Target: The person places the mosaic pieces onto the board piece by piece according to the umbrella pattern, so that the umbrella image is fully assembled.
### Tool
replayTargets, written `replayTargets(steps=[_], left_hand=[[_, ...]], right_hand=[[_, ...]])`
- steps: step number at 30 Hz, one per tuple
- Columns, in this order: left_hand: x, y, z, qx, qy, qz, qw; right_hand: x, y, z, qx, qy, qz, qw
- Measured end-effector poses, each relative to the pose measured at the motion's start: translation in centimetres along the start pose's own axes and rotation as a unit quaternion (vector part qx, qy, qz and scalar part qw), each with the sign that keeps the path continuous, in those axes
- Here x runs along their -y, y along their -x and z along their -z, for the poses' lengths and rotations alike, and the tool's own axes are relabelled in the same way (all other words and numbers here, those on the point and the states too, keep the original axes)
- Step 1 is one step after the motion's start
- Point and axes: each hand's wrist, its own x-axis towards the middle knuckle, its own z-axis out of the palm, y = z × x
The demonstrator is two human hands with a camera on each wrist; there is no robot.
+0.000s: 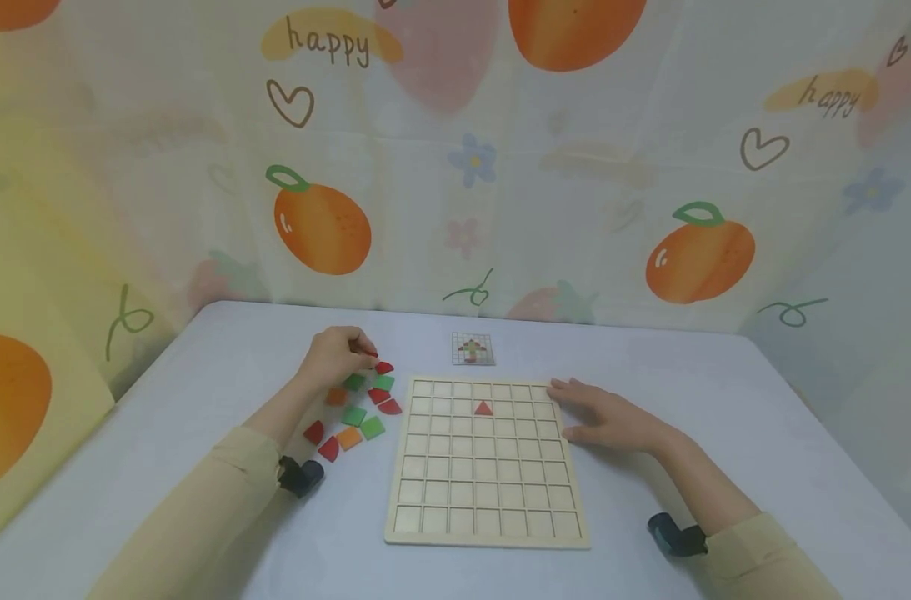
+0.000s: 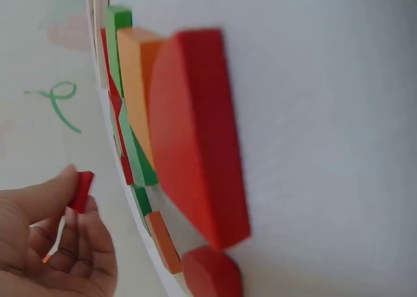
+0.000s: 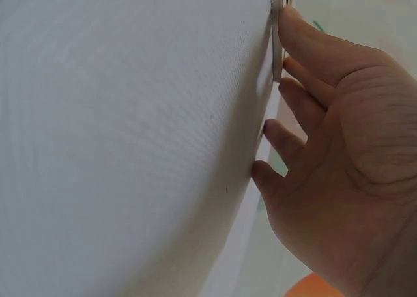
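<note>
Between thumb and fingers my left hand [image 1: 337, 358] pinches a small red piece [image 2: 81, 191], lifted above the loose pieces. Beneath and beside it lie red quarter-round pieces [image 1: 389, 407], green squares [image 1: 373, 427] and orange squares [image 1: 348, 438]. The pale wooden grid board [image 1: 488, 546] lies flat in the middle, with one red triangle [image 1: 483, 408] in a cell near its far edge. My right hand [image 1: 608, 417] rests at the board's right edge, fingers extended, thumb against the side; in the right wrist view its thumb [image 3: 306, 40] touches the board's edge [image 3: 278, 43].
Behind the board lies a small picture card [image 1: 473, 349] showing a coloured pattern on a grid. The white table [image 1: 650, 350] ends at a printed cloth backdrop [image 1: 500, 208]. A dark wrist camera [image 1: 301, 477] is strapped to the left wrist, another [image 1: 676, 536] to the right.
</note>
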Motion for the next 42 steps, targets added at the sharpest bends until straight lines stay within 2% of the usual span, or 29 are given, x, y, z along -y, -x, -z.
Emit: replayTargets(steps=[4,9,17,21,28,36,42], left_hand=[[-0.7,0.3,0.0,0.006,0.020,-0.011,0.9997],[-1.4,0.7,-0.1,0.034,0.059,0.006,0.9977],[-2.7,1.2,-1.2,0.085,0.141,0.026,0.9860],[-3.7,1.5,-1.9,0.098,0.136,0.024,0.9856],[-4.8,1.9,-3.2,0.116,0.083,0.006,0.9897],[-6.3,2.9,-4.5,0.141,0.071,-0.031,0.9871],[-7.0,3.4,-5.5,0.159,0.077,-0.024,0.9840]], right_hand=[[0.0,0.0,0.0,0.001,0.002,-0.003,1.000],[0.1,0.0,0.1,0.003,0.004,-0.006,1.000],[-0.1,0.0,0.0,0.006,-0.006,-0.012,1.000],[0.0,0.0,0.1,0.004,-0.005,-0.005,1.000],[0.1,0.1,0.1,0.003,-0.005,-0.001,1.000],[0.1,0.1,0.2,0.003,-0.008,0.000,1.000],[-0.1,0.1,0.1,0.004,-0.010,-0.002,1.000]])
